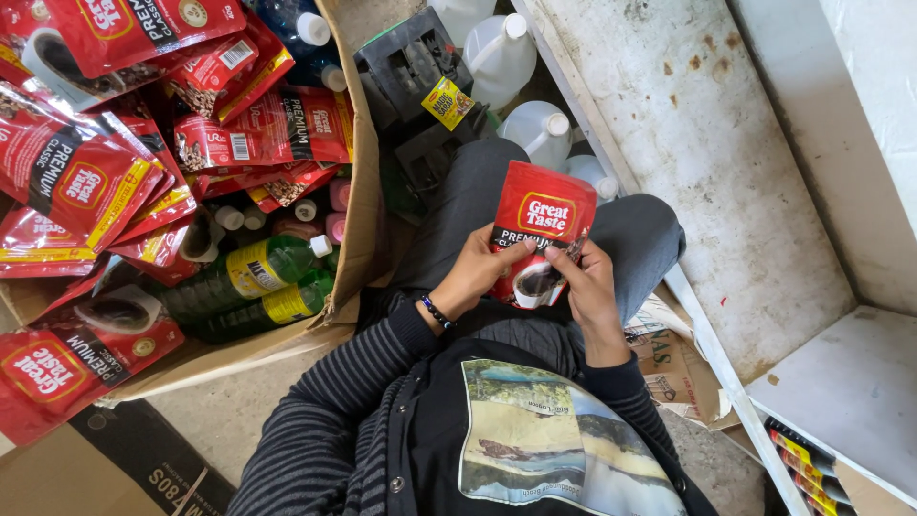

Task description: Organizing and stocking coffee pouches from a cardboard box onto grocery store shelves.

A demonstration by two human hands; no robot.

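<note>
I hold a red coffee pouch [541, 218] with a picture of a cup on it, upright over my lap. My left hand [478, 272] grips its left side, thumb across the front. My right hand [587, 287] holds the lower right edge. A dark bead bracelet [436, 312] sits on my left wrist. My knees in grey trousers [478, 186] are under the pouch.
A cardboard box [351, 239] at the left holds several red coffee pouches [81, 172] and green bottles [253, 272]. White plastic jugs [501, 53] and a black crate [415, 67] stand ahead. A white shelf [726, 172] runs along the right, with small packets [807, 468] on its lower level.
</note>
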